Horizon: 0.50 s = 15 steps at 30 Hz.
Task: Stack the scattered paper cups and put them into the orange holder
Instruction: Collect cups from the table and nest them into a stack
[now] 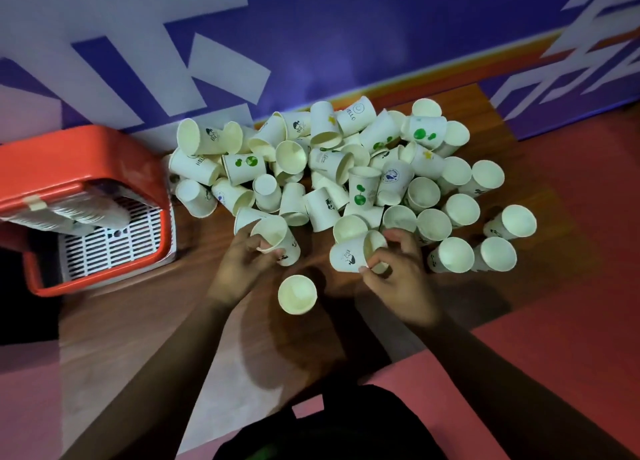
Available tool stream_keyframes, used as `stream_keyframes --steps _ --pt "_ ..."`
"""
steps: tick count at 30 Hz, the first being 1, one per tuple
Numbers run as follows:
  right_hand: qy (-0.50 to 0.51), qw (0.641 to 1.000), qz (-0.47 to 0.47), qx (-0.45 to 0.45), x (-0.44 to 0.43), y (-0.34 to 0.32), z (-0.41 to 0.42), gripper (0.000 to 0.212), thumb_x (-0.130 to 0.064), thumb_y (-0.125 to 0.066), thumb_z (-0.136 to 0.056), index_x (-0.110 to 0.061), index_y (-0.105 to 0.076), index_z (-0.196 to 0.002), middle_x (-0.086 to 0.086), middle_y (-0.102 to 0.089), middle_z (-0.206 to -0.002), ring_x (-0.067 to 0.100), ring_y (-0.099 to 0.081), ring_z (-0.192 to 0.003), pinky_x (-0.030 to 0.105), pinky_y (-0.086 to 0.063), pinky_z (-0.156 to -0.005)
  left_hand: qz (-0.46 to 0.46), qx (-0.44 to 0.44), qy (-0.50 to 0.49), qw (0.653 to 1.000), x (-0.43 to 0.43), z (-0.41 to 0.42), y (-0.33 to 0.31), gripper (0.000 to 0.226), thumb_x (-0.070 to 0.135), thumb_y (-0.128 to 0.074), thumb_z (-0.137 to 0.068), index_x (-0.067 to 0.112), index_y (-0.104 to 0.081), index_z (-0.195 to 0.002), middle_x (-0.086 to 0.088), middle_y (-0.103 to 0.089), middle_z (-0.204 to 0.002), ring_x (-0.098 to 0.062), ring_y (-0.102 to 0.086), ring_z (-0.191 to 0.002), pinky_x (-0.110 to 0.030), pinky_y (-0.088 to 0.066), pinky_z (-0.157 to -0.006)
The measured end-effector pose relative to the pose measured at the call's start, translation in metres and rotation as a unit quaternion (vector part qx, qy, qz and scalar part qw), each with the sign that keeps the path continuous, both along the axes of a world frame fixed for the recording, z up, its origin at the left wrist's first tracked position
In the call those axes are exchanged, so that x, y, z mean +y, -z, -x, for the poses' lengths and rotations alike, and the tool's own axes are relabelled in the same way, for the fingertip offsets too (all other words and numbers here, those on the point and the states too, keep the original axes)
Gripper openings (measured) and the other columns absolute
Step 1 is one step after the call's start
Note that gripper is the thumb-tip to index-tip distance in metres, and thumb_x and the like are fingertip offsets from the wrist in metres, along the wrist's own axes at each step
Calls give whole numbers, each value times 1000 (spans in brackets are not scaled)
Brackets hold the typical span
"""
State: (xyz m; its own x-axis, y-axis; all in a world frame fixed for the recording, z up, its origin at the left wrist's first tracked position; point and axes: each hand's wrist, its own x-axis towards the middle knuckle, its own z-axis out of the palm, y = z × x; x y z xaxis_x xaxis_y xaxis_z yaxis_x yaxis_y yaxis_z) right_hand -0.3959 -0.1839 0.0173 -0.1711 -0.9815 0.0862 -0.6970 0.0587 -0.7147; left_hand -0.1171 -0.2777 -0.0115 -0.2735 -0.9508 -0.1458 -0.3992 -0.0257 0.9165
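Just short of the pile (346,168), the left hand (242,265) gripped a cup (277,234) mouth-up while the right hand (398,279) pinched a second cup (346,257) lying sideways just right of it, base toward the first; the holder (86,154) sat well left, nearer the left hand.

Cup heap (346,168) fills my twelve o'clock; bare counter (145,321) nearer me.
I find passage from six round to eight o'clock; a lone upright cup (297,294) stands at the heap's six o'clock, and the orange holder (79,161) blocks nine o'clock.
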Motion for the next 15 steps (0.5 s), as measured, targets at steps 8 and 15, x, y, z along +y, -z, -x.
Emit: stream_keyframes --steps 8,15 --pt "-150 986 -56 -49 7 -2 -72 16 -23 -81 -73 -21 -67 -81 0 -49 -138 14 -49 -124 12 -39 -98 -49 88 -124 987 37 -44 -25 74 22 -82 -78 26 -42 -141 11 -56 -131 -1 -57 -118 -17 -50 -93" --pt "-227 957 -116 142 8 25 -104 91 -46 -80 -70 -27 -33 -146 -6 -50 -141 17 -43 -130 31 -30 -108 -49 98 -110 988 63 -67 -30 71 43 -85 -68 37 -53 -131 1 -54 -136 -12 -55 -125 -37 -48 -106"
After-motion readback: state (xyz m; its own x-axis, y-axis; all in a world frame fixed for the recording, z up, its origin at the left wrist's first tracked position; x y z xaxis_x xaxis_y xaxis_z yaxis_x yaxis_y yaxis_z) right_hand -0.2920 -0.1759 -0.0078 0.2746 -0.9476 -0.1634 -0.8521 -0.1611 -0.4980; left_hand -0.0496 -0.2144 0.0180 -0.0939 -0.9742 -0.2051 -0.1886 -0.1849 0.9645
